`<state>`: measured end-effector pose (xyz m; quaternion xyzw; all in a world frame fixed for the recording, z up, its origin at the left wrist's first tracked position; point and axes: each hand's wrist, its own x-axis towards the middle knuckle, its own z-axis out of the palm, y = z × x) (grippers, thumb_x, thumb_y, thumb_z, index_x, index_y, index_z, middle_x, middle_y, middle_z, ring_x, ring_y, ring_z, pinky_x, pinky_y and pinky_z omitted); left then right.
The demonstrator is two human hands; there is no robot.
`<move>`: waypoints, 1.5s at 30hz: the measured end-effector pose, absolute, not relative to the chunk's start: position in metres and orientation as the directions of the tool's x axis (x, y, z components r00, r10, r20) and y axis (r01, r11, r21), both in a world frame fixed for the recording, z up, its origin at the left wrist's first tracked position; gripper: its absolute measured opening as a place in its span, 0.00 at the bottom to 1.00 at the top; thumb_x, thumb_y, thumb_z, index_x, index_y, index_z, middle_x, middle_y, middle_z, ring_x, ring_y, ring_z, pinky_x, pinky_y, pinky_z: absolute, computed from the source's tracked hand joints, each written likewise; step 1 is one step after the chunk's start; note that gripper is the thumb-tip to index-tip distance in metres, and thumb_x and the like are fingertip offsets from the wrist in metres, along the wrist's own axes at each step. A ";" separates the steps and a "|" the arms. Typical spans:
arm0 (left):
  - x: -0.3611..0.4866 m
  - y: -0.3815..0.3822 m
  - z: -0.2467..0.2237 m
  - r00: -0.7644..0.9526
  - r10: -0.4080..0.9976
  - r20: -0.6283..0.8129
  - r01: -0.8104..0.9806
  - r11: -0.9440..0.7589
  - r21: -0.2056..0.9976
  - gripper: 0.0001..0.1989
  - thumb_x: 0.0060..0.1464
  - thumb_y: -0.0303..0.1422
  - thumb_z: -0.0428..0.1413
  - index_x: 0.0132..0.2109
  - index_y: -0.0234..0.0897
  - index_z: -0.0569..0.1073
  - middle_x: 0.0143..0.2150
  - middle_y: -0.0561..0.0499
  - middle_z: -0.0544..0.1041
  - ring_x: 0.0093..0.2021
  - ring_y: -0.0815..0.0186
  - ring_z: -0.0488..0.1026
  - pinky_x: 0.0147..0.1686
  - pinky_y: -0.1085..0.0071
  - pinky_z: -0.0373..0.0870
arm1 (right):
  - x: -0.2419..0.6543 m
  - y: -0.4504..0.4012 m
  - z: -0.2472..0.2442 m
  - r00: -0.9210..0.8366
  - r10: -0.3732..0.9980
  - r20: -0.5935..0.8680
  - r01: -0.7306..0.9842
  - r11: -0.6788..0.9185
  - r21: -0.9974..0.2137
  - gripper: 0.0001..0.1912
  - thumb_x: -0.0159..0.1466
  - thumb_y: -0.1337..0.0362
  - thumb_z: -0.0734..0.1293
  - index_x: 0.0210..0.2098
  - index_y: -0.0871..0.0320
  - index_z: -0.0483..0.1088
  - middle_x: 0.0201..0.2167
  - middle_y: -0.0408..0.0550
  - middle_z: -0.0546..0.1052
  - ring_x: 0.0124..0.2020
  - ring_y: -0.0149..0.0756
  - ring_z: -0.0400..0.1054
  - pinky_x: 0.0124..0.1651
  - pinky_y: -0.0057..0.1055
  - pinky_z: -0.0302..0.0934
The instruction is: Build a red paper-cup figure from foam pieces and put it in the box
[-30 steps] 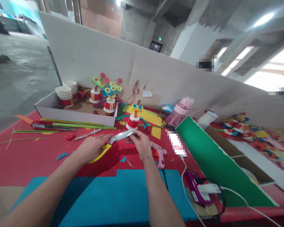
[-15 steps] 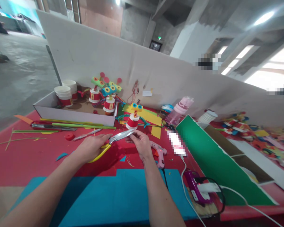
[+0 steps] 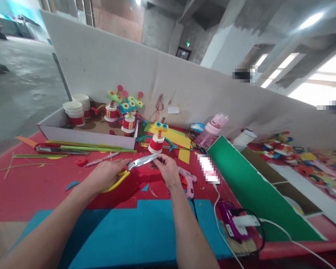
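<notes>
My left hand (image 3: 108, 173) is wrapped round the yellow handles of a pair of scissors (image 3: 141, 162), whose metal blades point right and look closed. At the blade tips, the fingers of my right hand (image 3: 168, 170) are pinched together; whatever they hold is hidden or too small to make out. Just behind the blades stands a paper-cup figure (image 3: 156, 144) with a yellow head, blue eyes and green springy paper arms. A pink glue gun (image 3: 188, 182) lies on the red table right of my right wrist.
A white box (image 3: 86, 137) at the back left holds cups and more cup figures. Paper strips (image 3: 95, 148), a red-handled cutter and a pen lie before it. Blue card (image 3: 123, 235) covers the near edge. On the right are a purple power block (image 3: 233, 222), cables and a green-sided box (image 3: 249, 186).
Almost nothing differs. The scissors and my left hand have shifted very slightly left, and the whole view has drifted a little.
</notes>
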<state>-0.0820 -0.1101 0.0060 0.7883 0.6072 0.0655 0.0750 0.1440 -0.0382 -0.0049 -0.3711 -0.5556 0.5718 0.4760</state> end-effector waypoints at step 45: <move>-0.104 -0.104 0.006 0.069 0.998 -0.009 0.994 -0.068 0.085 0.22 0.61 0.37 0.42 0.59 0.40 0.65 0.46 0.40 0.79 0.44 0.51 0.77 0.33 0.66 0.68 | 0.143 -0.027 -0.018 -0.055 0.998 -0.015 -0.373 -0.035 -0.927 0.17 0.47 0.59 0.75 0.35 0.59 0.76 0.21 0.40 0.74 0.22 0.27 0.67 0.29 0.27 0.67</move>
